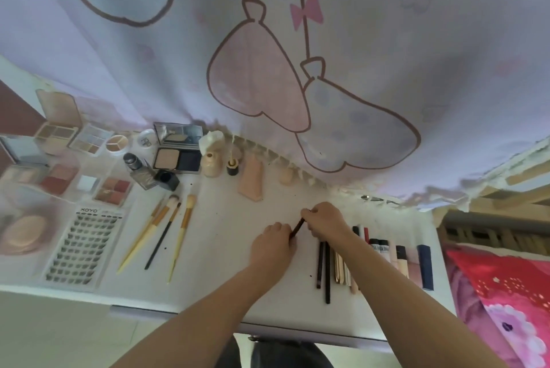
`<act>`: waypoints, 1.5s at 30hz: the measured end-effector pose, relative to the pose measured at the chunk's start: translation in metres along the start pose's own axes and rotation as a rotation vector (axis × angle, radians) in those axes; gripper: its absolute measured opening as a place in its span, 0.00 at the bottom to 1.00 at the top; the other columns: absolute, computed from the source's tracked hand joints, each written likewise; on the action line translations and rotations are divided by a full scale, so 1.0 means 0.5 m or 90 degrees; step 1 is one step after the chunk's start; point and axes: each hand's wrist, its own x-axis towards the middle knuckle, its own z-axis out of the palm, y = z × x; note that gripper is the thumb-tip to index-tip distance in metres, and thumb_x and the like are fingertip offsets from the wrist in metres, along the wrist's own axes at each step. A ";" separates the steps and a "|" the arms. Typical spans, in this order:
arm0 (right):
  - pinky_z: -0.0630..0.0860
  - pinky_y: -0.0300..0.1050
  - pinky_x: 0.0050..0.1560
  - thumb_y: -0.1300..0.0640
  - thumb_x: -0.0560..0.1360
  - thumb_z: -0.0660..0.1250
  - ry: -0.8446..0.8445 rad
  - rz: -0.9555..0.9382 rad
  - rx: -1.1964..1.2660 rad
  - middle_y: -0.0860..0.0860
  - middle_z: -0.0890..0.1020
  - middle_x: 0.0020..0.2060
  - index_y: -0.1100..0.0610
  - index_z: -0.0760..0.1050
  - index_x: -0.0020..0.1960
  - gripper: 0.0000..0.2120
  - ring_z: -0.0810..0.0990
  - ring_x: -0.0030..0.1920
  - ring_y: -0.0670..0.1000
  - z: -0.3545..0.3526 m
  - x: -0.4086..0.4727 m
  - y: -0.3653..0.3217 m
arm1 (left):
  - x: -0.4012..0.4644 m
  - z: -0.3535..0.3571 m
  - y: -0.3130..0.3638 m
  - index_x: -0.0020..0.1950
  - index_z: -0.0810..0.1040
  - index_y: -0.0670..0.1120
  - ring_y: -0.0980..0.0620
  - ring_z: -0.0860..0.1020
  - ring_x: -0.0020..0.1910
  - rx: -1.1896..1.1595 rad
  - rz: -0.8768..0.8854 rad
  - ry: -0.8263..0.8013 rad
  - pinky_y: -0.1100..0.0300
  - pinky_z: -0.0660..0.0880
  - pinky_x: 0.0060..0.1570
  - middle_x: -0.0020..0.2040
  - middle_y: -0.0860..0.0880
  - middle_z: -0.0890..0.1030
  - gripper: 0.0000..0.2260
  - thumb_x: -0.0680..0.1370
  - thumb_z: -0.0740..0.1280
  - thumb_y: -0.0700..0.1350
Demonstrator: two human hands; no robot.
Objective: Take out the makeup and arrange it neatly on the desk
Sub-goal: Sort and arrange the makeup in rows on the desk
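Both hands meet near the centre of the white table (226, 248), sharing one dark slender pencil (297, 227) that slants between them. The right hand (326, 220) has its fingers curled round the upper end; the left hand (272, 244) closes over the lower end, though its fingertips are hidden, so the exact pinch cannot be told. Whether the pencil is being capped, twisted or merely carried is not clear.

At 3 o'clock from the hands lies a row of pens and tubes (378, 260), side by side, the two nearest dark sticks (323, 266) just beside the right wrist. At 9 o'clock lie three brushes (166, 233), then a tray of false lashes (83, 245). At 10 to 11 o'clock stand palettes (175, 159) and small bottles (143, 172), close to the hanging curtain (297, 55).

Likely hazards, judged from this layout:
- The right forearm crosses over the pen row — a sideways sweep while setting the pencil down could roll the round sticks out of line or off the near edge.
- The pencil is thin and held at both ends; a slipped grip would drop it among the ordered items.
- Dark specks already dot the table — a bare tip could mark it further.
- A reach toward 11 o'clock risks tipping the upright bottles.
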 end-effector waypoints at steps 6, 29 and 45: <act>0.62 0.33 0.20 0.59 0.79 0.61 -0.127 -0.006 0.353 0.53 0.75 0.30 0.61 0.75 0.43 0.09 0.69 0.22 0.44 0.021 -0.065 -0.046 | -0.052 -0.116 -0.088 0.46 0.77 0.45 0.52 0.73 0.35 -0.176 0.028 -0.045 0.58 0.67 0.36 0.35 0.51 0.76 0.12 0.81 0.58 0.50; 0.76 0.40 0.31 0.64 0.77 0.63 -0.088 -0.041 0.192 0.56 0.80 0.39 0.62 0.72 0.52 0.04 0.79 0.34 0.49 0.204 -0.097 -0.185 | -0.101 -0.206 -0.278 0.54 0.69 0.45 0.55 0.77 0.37 -0.177 -0.146 -0.116 0.61 0.74 0.37 0.42 0.50 0.83 0.07 0.82 0.55 0.47; 0.68 0.43 0.40 0.55 0.79 0.53 0.015 -0.156 -0.449 0.56 0.81 0.50 0.59 0.77 0.51 0.15 0.80 0.50 0.57 0.360 -0.072 -0.191 | -0.030 -0.177 -0.333 0.60 0.77 0.43 0.38 0.53 0.75 0.382 -0.013 -0.070 0.46 0.56 0.70 0.70 0.40 0.68 0.13 0.80 0.57 0.44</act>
